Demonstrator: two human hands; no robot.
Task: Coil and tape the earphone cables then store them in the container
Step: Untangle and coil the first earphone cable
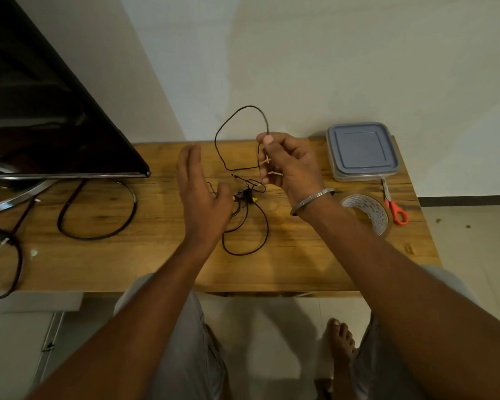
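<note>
The right hand (289,166) pinches the earphone cable (250,106), its loop rising above the fingers (the rest lies on the table (127,255) beneath both hands). The left hand (202,194) is spread and empty. Right of the right hand: lidded container (361,150), tape roll (371,210), scissors (391,204).

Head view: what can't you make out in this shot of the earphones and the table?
All in the head view:
- Container: lid on, inside hidden.
- Earbuds: tangled, small, partly behind the left hand.
- Tape: part hidden by the right forearm; print too small to read.
- Right hand: pale bits beside the cable between its fingers, too small to identify.
- TV: cut off by the left edge.
</note>
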